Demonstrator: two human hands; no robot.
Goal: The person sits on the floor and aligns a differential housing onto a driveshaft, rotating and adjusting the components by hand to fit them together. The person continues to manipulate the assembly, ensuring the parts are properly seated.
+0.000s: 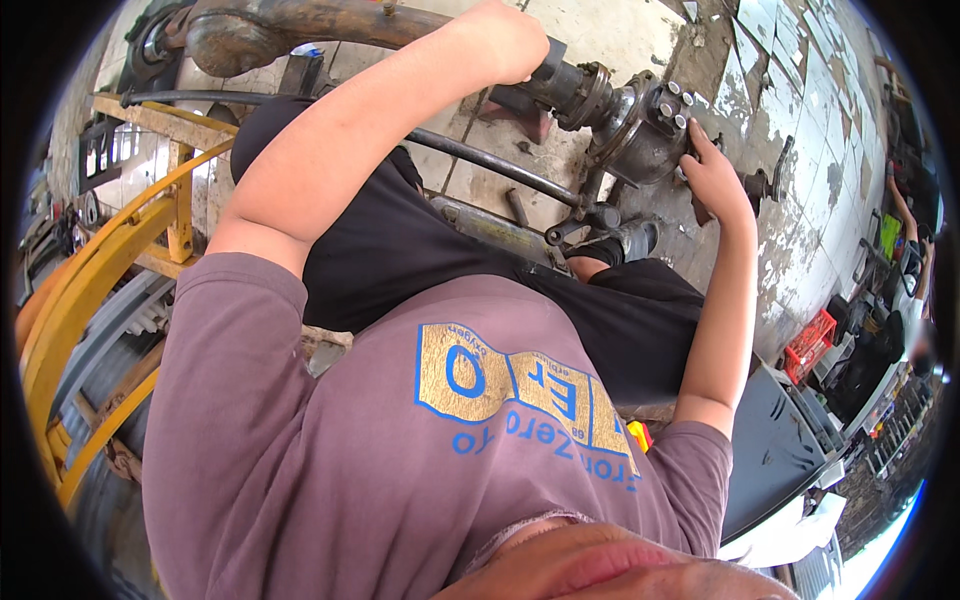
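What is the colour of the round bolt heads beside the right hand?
The bolt heads are pale silvery grey, clearest in the head view.

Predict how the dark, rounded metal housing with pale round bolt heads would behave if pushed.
The housing looks rigid, given its cast-looking metal. It's probably heavy, judging by its bulk. It seems unlikely to roll freely, appearing joined to a brown, flanged metal neck.

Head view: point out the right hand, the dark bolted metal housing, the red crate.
Right hand (718, 178): head view, on the back of the hand.
Dark bolted metal housing (640, 152): head view, on its rounded body.
Red crate (809, 345): head view, on its slotted wall.
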